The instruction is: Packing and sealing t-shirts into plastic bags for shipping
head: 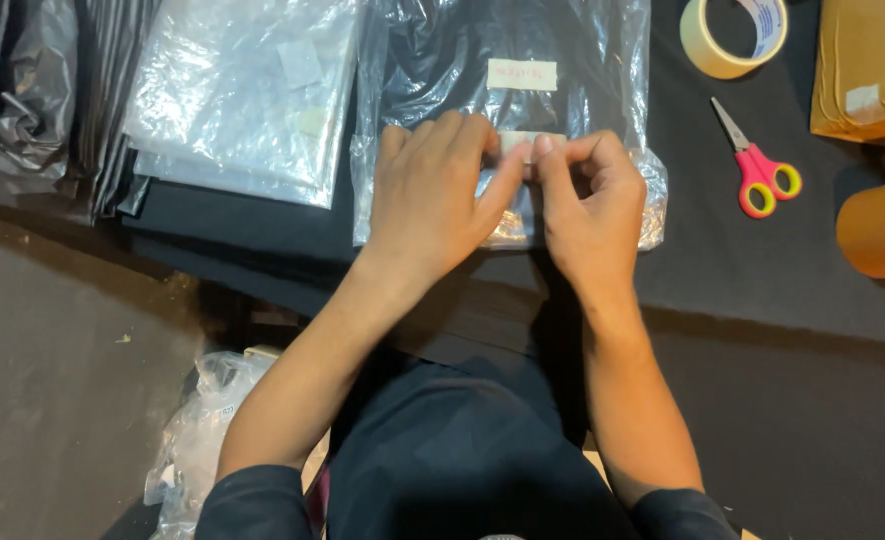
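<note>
Your left hand (pixel 440 195) lies flat, fingers stretched, pressing down on the clear plastic bag (pixel 507 100) that holds a dark folded garment. Your right hand (pixel 590 200) is curled, its thumb and forefinger pinched on a short strip of pale tape (pixel 532 140) at the folded lower edge of the bag, and your left thumb meets it there. The strip sits just below a small pale label (pixel 522 74) stuck to the face of the bag.

The bag rests on a black table (pixel 722 270). Left of the bag, just beside it, lies a stack of clear bagged items (pixel 242 90), and farther left are crumpled dark plastic bags (pixel 22 90). Right of the bag lie scissors with pink and yellow handles (pixel 757 165), blades shut, apart from it. Above the scissors sits a roll of pale masking tape (pixel 732 35). Farther right of the bag are a roll of brown tape (pixel 880 230) and a stack of brown envelopes (pixel 867 65). Below the bag, past the table's edge beside your left arm, is a crumpled clear bag (pixel 197 440).
</note>
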